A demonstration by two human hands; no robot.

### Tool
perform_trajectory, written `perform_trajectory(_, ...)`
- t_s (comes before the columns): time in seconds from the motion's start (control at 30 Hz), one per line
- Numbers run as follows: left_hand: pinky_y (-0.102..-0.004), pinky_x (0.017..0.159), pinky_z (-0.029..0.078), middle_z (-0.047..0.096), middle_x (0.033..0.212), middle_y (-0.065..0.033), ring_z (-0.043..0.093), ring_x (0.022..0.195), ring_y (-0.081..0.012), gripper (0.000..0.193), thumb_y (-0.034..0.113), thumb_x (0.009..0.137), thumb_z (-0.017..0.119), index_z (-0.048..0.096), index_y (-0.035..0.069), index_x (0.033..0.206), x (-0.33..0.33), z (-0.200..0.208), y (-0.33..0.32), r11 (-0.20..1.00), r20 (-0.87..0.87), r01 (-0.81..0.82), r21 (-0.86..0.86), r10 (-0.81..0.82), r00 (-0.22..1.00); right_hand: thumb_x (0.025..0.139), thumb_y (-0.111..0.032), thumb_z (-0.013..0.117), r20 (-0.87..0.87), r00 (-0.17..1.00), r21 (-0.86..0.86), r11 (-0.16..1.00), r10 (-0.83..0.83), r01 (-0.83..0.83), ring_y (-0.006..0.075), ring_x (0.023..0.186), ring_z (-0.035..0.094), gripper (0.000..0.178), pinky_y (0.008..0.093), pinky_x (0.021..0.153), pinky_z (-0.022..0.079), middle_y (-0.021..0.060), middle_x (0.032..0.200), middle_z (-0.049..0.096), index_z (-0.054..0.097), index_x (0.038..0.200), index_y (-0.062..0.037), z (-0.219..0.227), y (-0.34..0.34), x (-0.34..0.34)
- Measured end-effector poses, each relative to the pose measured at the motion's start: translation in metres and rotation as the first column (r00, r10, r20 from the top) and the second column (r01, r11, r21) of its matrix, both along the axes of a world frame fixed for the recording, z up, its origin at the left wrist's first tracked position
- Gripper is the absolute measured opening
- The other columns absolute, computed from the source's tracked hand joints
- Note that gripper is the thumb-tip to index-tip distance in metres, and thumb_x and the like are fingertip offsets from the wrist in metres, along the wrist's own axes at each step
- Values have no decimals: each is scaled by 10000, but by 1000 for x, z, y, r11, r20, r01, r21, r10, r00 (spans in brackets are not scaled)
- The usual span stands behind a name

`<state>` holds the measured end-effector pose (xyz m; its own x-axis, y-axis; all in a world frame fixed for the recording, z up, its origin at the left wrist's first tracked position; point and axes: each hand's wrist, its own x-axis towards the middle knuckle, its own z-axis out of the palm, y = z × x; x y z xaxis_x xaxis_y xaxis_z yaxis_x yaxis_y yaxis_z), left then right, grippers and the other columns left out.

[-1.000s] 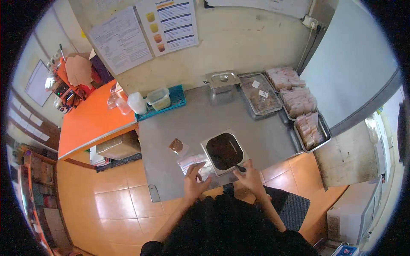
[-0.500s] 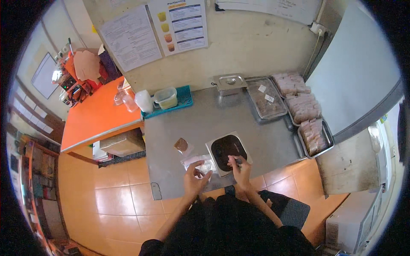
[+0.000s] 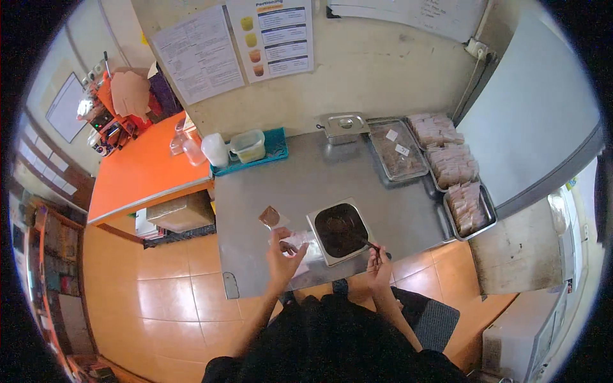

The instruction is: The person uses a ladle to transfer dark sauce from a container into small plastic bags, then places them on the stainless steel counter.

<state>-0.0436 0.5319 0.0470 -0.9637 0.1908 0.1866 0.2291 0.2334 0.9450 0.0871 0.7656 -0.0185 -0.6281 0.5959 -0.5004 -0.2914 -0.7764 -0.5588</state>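
My right hand (image 3: 378, 265) grips the dark handle of a spoon (image 3: 369, 243). The spoon's far end reaches down into a square steel pan (image 3: 350, 262) of dark brown contents, where its tip is lost from sight. To the pan's left, my left hand (image 3: 284, 254) curls its thumb and fingers around a clear plastic bag (image 3: 295, 240), with a gap between thumb and fingertips. More clear plastic (image 3: 313, 250) lies flat beside that hand. Just beyond it, a small bag with brown filling (image 3: 271, 217) rests on the steel table (image 3: 249, 191).
At the back right stand a lidded steel pan (image 3: 345, 126), a covered tray (image 3: 399, 153) and trays of packed sachets (image 3: 466, 207). A teal tray (image 3: 276, 145) with plastic tubs sits back left. An orange counter (image 3: 137, 169) adjoins the table.
My right hand has moved from over the pan to its near right edge, and the spoon now slants into the contents. My left hand has shifted slightly left and away from me.
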Motion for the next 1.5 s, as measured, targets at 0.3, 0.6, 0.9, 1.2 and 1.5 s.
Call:
perform_trajectory(0.3,-285,641,532,609,1068,-100,643,722,-150,439,90,738,811,606,36,1122,-36,38,30,998,-203,54,-43,-62,977,985,-254,568,-202,978,170,982,-44,80,87,708,598,303,182,684,520,76,868,648,612,1080,30,88,13,-8)
perform_trajectory(0.6,-296,615,541,635,1047,-107,649,723,-159,490,112,687,837,612,42,1117,-43,39,54,992,-201,123,38,-114,973,1003,-290,532,29,999,261,965,-36,27,60,699,559,317,172,623,469,45,849,628,605,1087,8,65,5,10)
perform_trajectory(0.9,-326,600,538,617,1066,-156,641,647,-210,835,136,680,821,406,32,1398,-47,18,70,976,-218,205,-68,-215,952,990,-259,558,-92,962,430,861,-258,273,90,703,579,284,179,633,452,59,802,645,658,1025,5,117,5,-6)
perform_trajectory(1.2,-319,598,545,643,1074,-123,626,636,-196,936,144,672,826,327,71,1461,-43,18,91,932,-165,359,-47,-362,917,974,-257,574,-56,966,788,582,-254,199,122,712,587,324,249,610,460,109,830,645,630,987,62,159,-18,-4)
perform_trajectory(1.5,-371,656,538,637,1051,-173,635,686,-277,933,99,660,797,321,74,1462,-42,21,96,914,-147,404,-29,-404,903,941,-199,576,-157,979,987,24,-130,161,192,623,628,291,284,625,526,141,795,642,646,941,83,169,-29,7)
